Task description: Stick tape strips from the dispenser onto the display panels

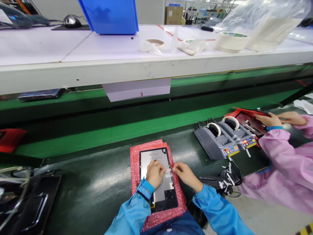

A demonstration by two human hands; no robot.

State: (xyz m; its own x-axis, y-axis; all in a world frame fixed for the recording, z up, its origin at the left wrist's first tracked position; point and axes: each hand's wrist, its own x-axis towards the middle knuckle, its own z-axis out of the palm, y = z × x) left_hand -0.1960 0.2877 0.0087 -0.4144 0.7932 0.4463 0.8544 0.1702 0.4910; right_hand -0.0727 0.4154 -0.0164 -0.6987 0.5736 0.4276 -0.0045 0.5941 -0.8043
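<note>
A flat display panel (pixel 159 193), silvery-grey with a black border, lies on red bubble wrap (pixel 135 163) at the bench's front edge. My left hand (pixel 155 174) rests over the middle of the panel, thumb and fingers pinched together. Just past the panel's right edge is my right hand (pixel 187 176), its thumb and forefinger also pinched, pointing at the edge. Whatever sits between the fingertips of either hand is too small to make out. Small pale tape pieces show along the panel's right side.
Two grey tape dispensers (pixel 220 143) stand to the right. Beyond them a co-worker's hands (pixel 271 120), in pink sleeves, handle a dark panel on red wrap. Black frame-like parts (pixel 46 199) lie at left. A shelf (pixel 117 70) above carries a blue bin (pixel 112 16) and tape rolls (pixel 231 41).
</note>
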